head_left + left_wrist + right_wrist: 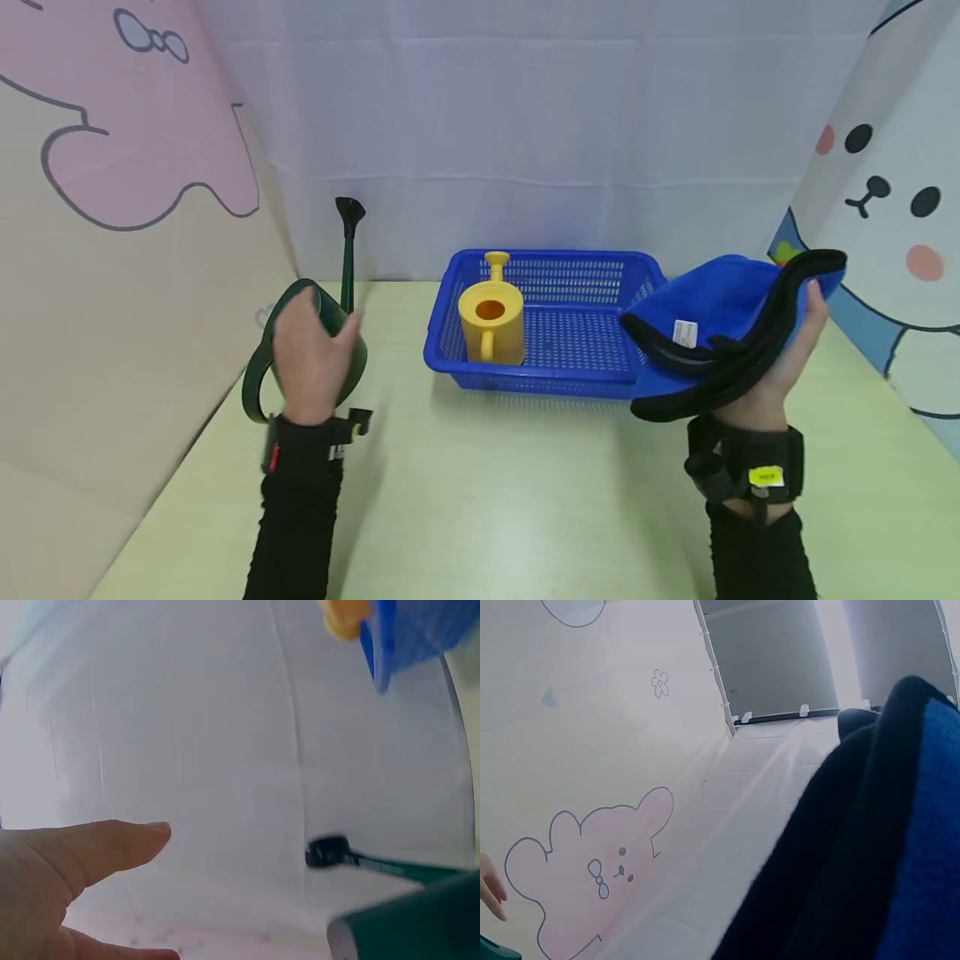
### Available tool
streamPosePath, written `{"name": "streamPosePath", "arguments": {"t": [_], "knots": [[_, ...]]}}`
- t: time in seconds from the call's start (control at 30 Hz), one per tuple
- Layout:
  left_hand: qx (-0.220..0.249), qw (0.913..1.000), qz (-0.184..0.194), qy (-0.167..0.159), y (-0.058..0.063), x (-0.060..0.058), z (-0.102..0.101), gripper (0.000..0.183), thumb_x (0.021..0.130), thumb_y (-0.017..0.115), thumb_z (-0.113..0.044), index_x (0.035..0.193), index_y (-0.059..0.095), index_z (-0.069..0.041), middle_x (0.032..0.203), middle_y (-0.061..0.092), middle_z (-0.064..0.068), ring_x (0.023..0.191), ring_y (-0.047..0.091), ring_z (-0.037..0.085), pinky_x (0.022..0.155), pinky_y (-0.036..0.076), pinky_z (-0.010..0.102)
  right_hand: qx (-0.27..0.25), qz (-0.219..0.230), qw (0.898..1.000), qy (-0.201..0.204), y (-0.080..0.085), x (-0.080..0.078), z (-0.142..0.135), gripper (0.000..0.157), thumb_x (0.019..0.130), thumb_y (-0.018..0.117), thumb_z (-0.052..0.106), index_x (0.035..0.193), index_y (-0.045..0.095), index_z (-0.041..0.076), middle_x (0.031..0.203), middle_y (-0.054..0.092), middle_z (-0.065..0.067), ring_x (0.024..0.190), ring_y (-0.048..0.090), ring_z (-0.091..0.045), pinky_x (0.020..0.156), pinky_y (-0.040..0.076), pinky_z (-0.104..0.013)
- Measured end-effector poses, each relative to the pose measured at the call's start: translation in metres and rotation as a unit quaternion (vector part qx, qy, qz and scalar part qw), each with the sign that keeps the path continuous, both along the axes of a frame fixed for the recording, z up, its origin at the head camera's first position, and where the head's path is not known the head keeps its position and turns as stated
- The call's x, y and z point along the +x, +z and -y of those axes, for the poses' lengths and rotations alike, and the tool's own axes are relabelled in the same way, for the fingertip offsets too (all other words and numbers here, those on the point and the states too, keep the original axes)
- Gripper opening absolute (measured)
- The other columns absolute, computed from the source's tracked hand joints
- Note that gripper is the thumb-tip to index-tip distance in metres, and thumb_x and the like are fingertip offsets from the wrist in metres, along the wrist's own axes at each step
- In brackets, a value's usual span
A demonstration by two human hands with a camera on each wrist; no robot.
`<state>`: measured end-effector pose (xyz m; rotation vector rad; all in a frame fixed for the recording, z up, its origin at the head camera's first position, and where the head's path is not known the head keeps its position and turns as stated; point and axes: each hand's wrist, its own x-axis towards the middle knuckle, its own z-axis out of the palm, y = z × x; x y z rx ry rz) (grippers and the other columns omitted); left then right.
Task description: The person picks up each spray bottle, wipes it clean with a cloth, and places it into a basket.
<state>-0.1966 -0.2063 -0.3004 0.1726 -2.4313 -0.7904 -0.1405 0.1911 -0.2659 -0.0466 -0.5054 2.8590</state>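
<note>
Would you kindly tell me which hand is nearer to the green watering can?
Left. In the head view, the left hand overlaps the green watering can; the right hand is well to the right, past the blue basket, holding blue and black fabric.

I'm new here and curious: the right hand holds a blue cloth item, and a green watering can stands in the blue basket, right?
Not quite: the watering can standing in the blue basket is yellow, as the head view shows. The right hand does hold a blue cloth item.
</note>
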Motion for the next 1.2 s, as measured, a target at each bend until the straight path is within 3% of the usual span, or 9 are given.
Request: {"name": "streamPosePath", "arguments": {"t": [0.1, 0.23, 0.33, 0.4, 0.53, 0.77, 0.9, 1.03, 1.2], "knots": [[0.057, 0.9971, 0.024, 0.044, -0.004, 0.009, 0.042, 0.073, 0.083, 0.066, -0.029, 0.136, 0.031, 0.008, 0.133, 0.04, 0.031, 0.12, 0.037, 0.045, 0.102, 0.028, 0.055, 0.018, 0.012, 1.0, 0.004, 0.0, -0.001, -0.001, 0.038, 0.089, 0.039, 0.051, 0.108, 0.051, 0.021, 0.105, 0.052, 0.002, 0.111, 0.037, -0.009, 0.097, 0.024, -0.032], [0.073, 0.984, 0.141, 0.081, -0.014, 0.019, 0.076, 0.078, 0.085, 0.063, -0.032, 0.138, 0.024, 0.012, 0.133, 0.037, 0.035, 0.118, 0.038, 0.05, 0.096, 0.034, 0.058, 0.031, 0.009, 0.999, 0.01, 0.0, -0.002, -0.002, 0.038, 0.089, 0.038, 0.052, 0.11, 0.05, 0.022, 0.108, 0.051, 0.003, 0.114, 0.035, -0.009, 0.099, 0.022, -0.033], [0.042, 0.9763, 0.195, 0.084, -0.022, 0.022, 0.088, 0.065, 0.085, 0.061, -0.032, 0.124, 0.041, 0.016, 0.111, 0.054, 0.036, 0.093, 0.051, 0.049, 0.073, 0.046, 0.053, 0.045, 0.014, 0.999, 0.006, 0.0, -0.002, -0.001, 0.036, 0.089, 0.039, 0.05, 0.112, 0.048, 0.024, 0.11, 0.049, 0.005, 0.114, 0.034, -0.009, 0.099, 0.022, -0.032], [0.031, 0.9731, 0.213, 0.083, -0.027, 0.022, 0.092, 0.052, 0.085, 0.061, -0.031, 0.105, 0.053, 0.016, 0.084, 0.06, 0.03, 0.071, 0.052, 0.042, 0.055, 0.043, 0.044, 0.055, 0.016, 0.998, 0.001, 0.0, -0.002, 0.0, 0.035, 0.09, 0.039, 0.05, 0.112, 0.048, 0.024, 0.109, 0.049, 0.005, 0.113, 0.035, -0.01, 0.097, 0.023, -0.032], [0.04, 0.9695, 0.235, 0.056, -0.033, 0.02, 0.099, 0.041, 0.085, 0.059, -0.029, 0.078, 0.055, 0.011, 0.058, 0.052, 0.015, 0.054, 0.044, 0.025, 0.046, 0.031, 0.033, 0.057, 0.01, 0.998, -0.005, 0.0, -0.003, 0.002, 0.033, 0.09, 0.039, 0.048, 0.107, 0.049, 0.022, 0.102, 0.049, 0.003, 0.109, 0.036, -0.01, 0.094, 0.025, -0.032], [0.085, 0.9539, 0.285, -0.038, -0.042, 0.013, 0.11, 0.052, 0.09, 0.05, -0.046, 0.089, 0.054, 0.006, 0.068, 0.056, 0.006, 0.07, 0.042, 0.023, 0.06, 0.028, 0.035, 0.111, 0.039, 0.993, -0.018, 0.002, -0.001, 0.001, 0.034, 0.09, 0.037, 0.05, 0.119, 0.04, 0.032, 0.123, 0.039, 0.012, 0.119, 0.028, -0.007, 0.102, 0.015, -0.034], [0.15, 0.9549, 0.251, -0.05, -0.048, 0.001, 0.106, 0.058, 0.087, 0.046, -0.057, 0.092, 0.048, 0.001, 0.068, 0.048, 0.002, 0.072, 0.041, 0.022, 0.062, 0.029, 0.036, 0.117, 0.049, 0.992, -0.008, 0.002, 0.0, 0.0, 0.037, 0.09, 0.036, 0.053, 0.123, 0.034, 0.037, 0.129, 0.034, 0.015, 0.123, 0.025, -0.007, 0.108, 0.011, -0.035], [0.24, 0.9614, 0.135, 0.009, -0.059, -0.008, 0.098, 0.05, 0.084, 0.053, -0.055, 0.082, 0.049, -0.005, 0.061, 0.039, -0.004, 0.063, 0.039, 0.017, 0.057, 0.03, 0.031, 0.104, 0.049, 0.993, 0.011, 0.001, 0.0, 0.001, 0.038, 0.089, 0.037, 0.054, 0.123, 0.033, 0.038, 0.13, 0.033, 0.016, 0.124, 0.024, -0.007, 0.108, 0.009, -0.034], [0.315, 0.9468, -0.001, 0.067, -0.069, -0.012, 0.093, 0.04, 0.078, 0.065, -0.048, 0.068, 0.052, -0.012, 0.057, 0.034, -0.007, 0.063, 0.035, 0.015, 0.053, 0.027, 0.028, 0.133, 0.047, 0.99, 0.0, 0.001, 0.001, 0.005, 0.039, 0.09, 0.034, 0.054, 0.128, 0.028, 0.043, 0.133, 0.028, 0.017, 0.126, 0.021, -0.006, 0.108, 0.01, -0.034]]}}
